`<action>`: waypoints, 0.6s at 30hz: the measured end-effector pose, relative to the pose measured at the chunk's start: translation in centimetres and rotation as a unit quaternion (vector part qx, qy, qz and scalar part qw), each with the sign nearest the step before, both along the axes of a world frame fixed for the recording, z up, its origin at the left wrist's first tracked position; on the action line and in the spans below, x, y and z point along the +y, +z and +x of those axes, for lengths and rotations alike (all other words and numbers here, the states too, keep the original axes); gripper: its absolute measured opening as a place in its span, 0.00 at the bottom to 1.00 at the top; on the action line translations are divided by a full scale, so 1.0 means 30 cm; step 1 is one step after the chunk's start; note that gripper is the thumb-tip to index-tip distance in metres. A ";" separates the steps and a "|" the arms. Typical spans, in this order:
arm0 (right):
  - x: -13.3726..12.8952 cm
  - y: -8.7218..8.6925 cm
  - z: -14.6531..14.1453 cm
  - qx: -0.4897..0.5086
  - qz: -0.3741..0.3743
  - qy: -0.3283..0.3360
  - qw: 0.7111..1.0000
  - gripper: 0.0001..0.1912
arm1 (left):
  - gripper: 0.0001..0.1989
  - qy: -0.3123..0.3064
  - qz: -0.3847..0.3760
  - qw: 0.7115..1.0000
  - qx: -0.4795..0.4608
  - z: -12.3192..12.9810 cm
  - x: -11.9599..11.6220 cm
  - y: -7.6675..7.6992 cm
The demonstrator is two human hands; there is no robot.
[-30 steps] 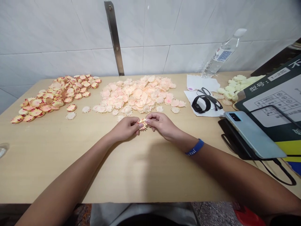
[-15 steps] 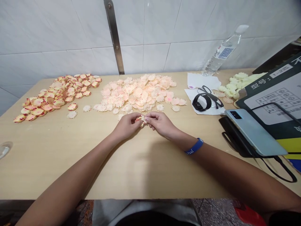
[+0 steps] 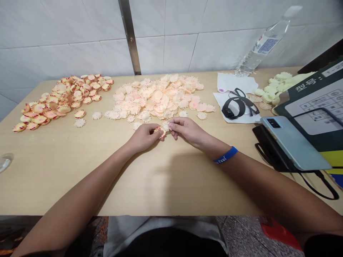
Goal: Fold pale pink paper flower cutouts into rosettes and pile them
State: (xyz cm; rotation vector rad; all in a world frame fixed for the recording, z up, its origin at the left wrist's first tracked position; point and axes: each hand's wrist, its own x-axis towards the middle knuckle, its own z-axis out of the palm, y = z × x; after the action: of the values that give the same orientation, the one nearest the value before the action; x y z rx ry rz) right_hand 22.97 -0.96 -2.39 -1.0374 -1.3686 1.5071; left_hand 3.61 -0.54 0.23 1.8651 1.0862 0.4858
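Near the middle of the table my left hand is closed, its thumb and fingers pinching a red-edged artificial flower piece. My right hand pinches a pale artificial flower piece that touches the red-edged one. The fingers hide part of both pieces. Just beyond my hands lies a heap of pale pink flower pieces, with several loose ones at its near edge. To the left is a pile of yellowish flower pieces with red edges.
On the right, a black smartwatch and glasses lie on white paper. A leaning water bottle, pale green flower pieces, a light-blue phone and a dark printed box stand or lie further right. Tiled wall borders the back.
The view has tipped downward and shifted slightly. The pale piece in my right hand has turned and now sits at the upper side of the red-edged piece.
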 end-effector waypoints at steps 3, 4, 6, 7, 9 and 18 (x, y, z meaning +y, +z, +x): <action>-0.010 -0.004 -0.015 -0.022 0.018 -0.011 1.000 0.20 | 0.14 0.007 0.001 1.000 -0.013 0.005 0.003 0.007; -0.016 -0.004 -0.022 -0.031 0.025 -0.016 0.999 0.20 | 0.14 0.011 -0.002 1.000 -0.020 0.006 0.004 0.006; -0.030 -0.003 -0.039 -0.046 0.048 -0.028 0.997 0.20 | 0.14 0.016 -0.011 0.999 -0.026 0.007 0.006 0.002; -0.037 -0.003 -0.047 -0.058 0.065 -0.039 0.995 0.21 | 0.15 0.017 -0.013 0.999 -0.024 0.008 0.006 -0.001; -0.046 -0.005 -0.057 -0.090 0.098 -0.068 0.989 0.21 | 0.16 0.026 -0.007 1.000 -0.012 0.008 0.006 -0.006; -0.024 -0.011 -0.035 -0.040 0.067 -0.079 0.994 0.19 | 0.17 -0.010 -0.030 0.999 -0.033 0.002 0.001 0.008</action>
State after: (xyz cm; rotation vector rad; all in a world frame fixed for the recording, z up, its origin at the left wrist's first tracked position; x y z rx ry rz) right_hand 21.90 -1.68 -2.72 -1.1050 -1.3885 1.2536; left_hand 3.66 -0.51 0.48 1.7940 1.0271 0.4957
